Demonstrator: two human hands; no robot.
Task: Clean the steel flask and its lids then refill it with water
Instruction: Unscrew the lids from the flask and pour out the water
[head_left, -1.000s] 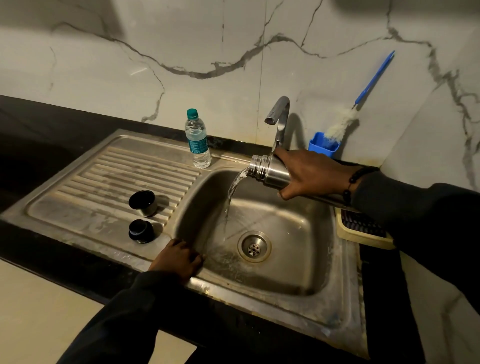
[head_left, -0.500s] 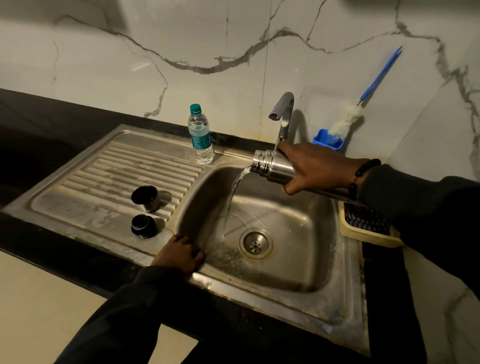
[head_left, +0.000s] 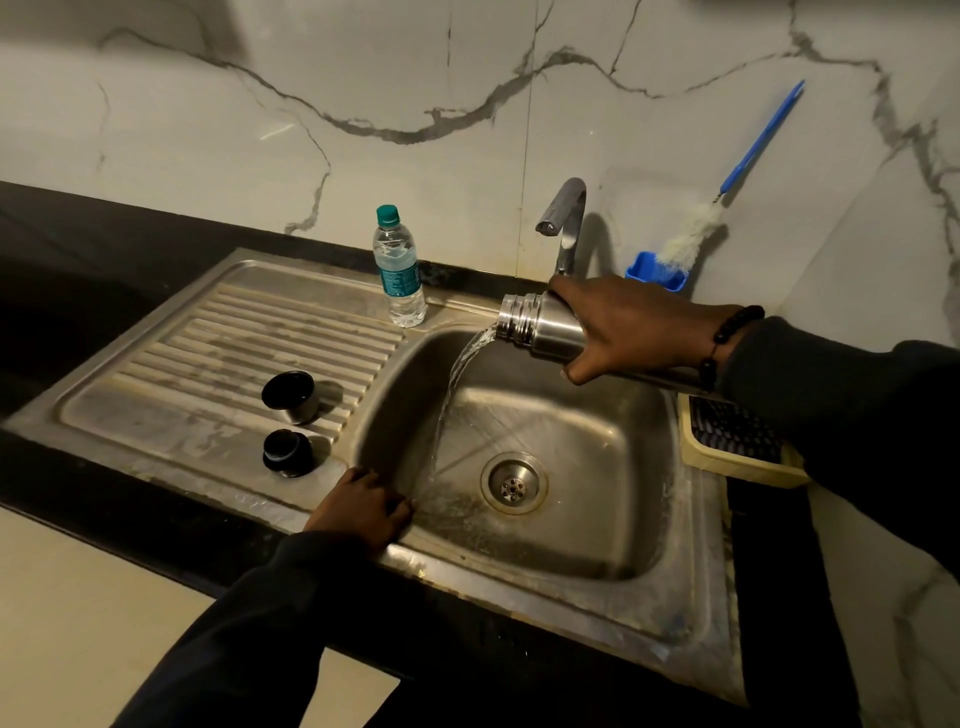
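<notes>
I'm over the sink (head_left: 691, 525), right hand (head_left: 631, 325) wrapped round the flask (head_left: 540, 328), tipped mouth-left above the basin, water streaming toward the drain (head_left: 513, 483). Left hand (head_left: 361, 506) rests on the sink's front rim, fingers curled over the edge, holding nothing. Emptying step, I judge; next comes scrubbing, so the brush (head_left: 727, 192) wants fetching. Count: one sink, one flask, one bottle (head_left: 399, 267), one brush, two lids (head_left: 289, 396) (head_left: 287, 452) on the drainboard.
</notes>
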